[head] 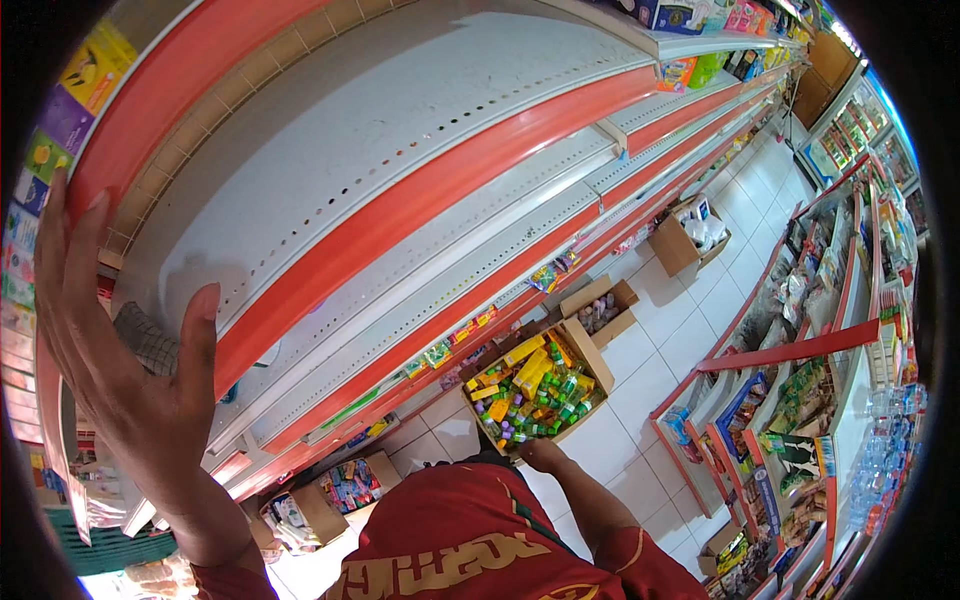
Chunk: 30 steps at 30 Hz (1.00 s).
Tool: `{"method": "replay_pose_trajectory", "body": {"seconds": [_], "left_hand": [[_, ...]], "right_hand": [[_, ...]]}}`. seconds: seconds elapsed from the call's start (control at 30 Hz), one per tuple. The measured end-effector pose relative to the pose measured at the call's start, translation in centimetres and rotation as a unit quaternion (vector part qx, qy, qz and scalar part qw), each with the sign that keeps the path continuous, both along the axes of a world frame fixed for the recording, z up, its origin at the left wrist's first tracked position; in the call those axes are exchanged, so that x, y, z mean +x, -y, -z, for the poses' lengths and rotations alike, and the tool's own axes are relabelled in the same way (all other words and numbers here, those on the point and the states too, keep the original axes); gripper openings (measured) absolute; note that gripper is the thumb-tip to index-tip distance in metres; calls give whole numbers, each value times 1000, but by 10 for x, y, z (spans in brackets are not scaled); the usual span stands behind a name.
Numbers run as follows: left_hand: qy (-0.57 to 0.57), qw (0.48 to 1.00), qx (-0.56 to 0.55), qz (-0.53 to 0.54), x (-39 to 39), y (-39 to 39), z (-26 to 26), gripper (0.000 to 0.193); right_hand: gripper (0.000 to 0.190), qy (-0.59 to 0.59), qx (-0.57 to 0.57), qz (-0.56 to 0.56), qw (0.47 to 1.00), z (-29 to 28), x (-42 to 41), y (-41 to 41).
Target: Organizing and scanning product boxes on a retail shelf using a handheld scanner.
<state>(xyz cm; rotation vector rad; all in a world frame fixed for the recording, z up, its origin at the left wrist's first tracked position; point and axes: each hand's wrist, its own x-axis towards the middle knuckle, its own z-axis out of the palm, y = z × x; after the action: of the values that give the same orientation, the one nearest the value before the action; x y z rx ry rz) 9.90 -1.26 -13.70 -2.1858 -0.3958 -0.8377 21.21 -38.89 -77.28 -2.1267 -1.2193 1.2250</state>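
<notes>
My left hand [139, 352] is raised at the left, its fingers apart in front of a shelf end, beside a crumpled grey cloth [148, 339] on the shelf board. It holds nothing. Below my chest, my right hand [541, 454] is at the near edge of a cardboard box [590, 352]; its fingers are mostly hidden, so its grip cannot be told. The box is full of green-capped and purple-capped bottles [536, 409] and yellow packets [534, 371]. Bare grey metal shelves [375, 142] with red front rails [450, 195] stretch across the view.
Several more cardboard boxes stand on the white tiled floor [637, 390], including one with white packs [705, 229] and one with colourful packets [351, 484]. Small packets [480, 322] lie along the lower shelf. Across the aisle at right, stocked shelves [780, 435] and wrapped water bottles [892, 450] face me.
</notes>
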Motion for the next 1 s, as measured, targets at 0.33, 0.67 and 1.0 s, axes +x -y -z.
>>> {"method": "replay_pose_trajectory", "body": {"seconds": [0.33,0.67,1.0], "left_hand": [[-161,893,-332,257,-27,53,117,45],[-443,591,-673,46,-132,44,376,27],[-344,592,-728,-41,-258,32,452,33]], "right_hand": [[27,63,-92,-79,991,107,11,-71],[67,44,-118,-79,989,111,6,-194],[43,248,-98,-188,945,236,31,-159]]}}
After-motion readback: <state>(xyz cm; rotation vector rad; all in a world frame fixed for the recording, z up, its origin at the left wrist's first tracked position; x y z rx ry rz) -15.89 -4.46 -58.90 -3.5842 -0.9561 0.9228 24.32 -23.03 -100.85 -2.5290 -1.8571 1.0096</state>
